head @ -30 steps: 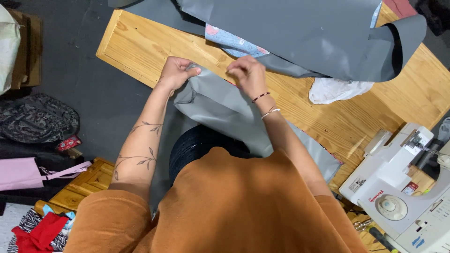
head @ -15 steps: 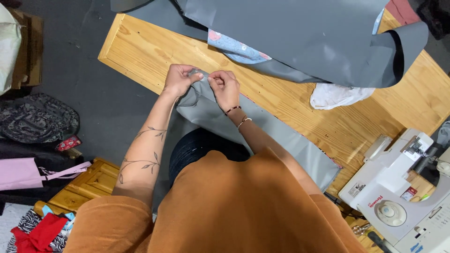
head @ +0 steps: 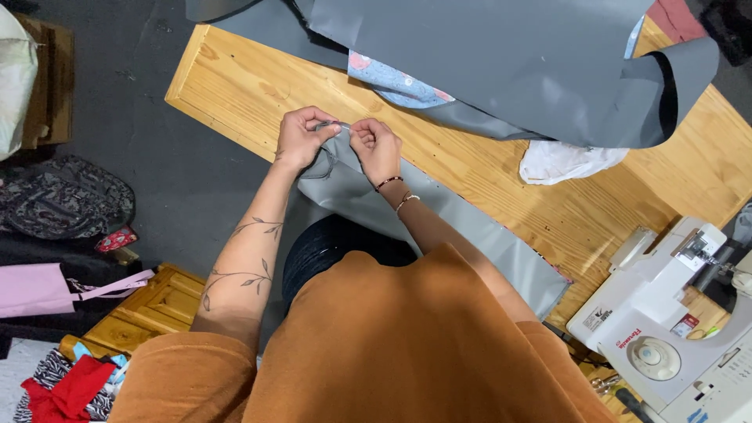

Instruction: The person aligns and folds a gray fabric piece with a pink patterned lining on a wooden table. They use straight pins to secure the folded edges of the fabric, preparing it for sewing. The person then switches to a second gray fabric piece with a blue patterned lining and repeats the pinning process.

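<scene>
Both hands, left hand (head: 301,139) and right hand (head: 376,147), pinch the grey fabric strip (head: 439,227) at its corner over the desk (head: 258,86) edge, apparently folding it; the next move calls for a steady, even grip.

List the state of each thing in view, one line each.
Left hand: pinching the grey strip's end.
Right hand: pinching the same end.
Grey strip: flat along the table edge.
Grey sheet: spread, one edge curled.
White cloth: crumpled.
Sewing machine: upright, unthreaded fabric.
</scene>
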